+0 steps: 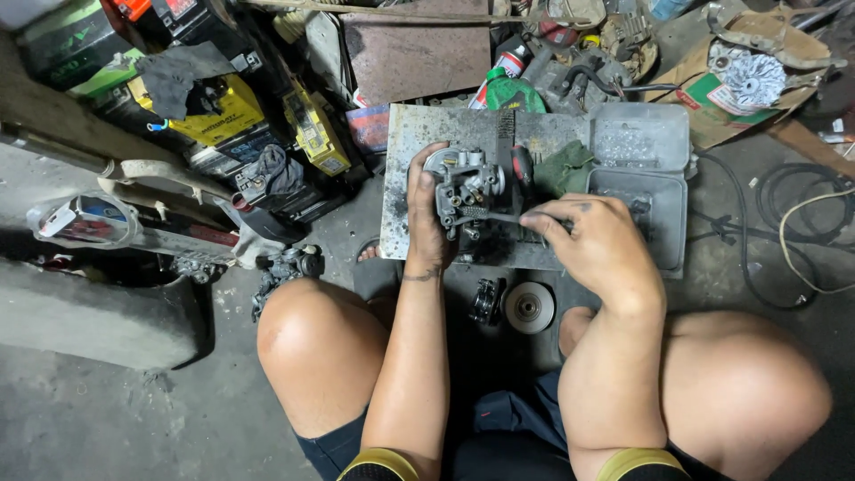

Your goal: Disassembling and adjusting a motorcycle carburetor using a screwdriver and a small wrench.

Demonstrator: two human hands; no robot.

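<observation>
Carburetor [465,191], a small grey metal body with screws and ports, sits inside the grip of the left hand [427,214]: the fingers wrap its far left side and the thumb lies along its near edge, closed firmly on it and holding it upright just above the surface [405,169], a scuffed metal plate lying on the floor. Right of that grip, touching the carburetor's lower right side, comes the thin shaft of a screwdriver [499,216], pinched shut between the thumb and curled fingers of the right hand [597,245]; its dark handle is mostly hidden under the palm (only the shaft shows clearly).

Just behind the carburetor lie a red-and-black tool handle [522,169] and a folded green rag [565,167], both near enough to crowd the far side of the grip. Further right, past the right hand, an open grey plastic case [641,142] takes up the right end of the plate. Below the hands, off the plate's near edge, a round metal disc [529,307] and a small dark part [486,301] rest on the floor between the knees. Left of the left wrist the plate's edge is bare, and beyond it a strip of concrete floor [343,227] gives some open room before the yellow boxes [223,111] and another engine part [285,267].
</observation>
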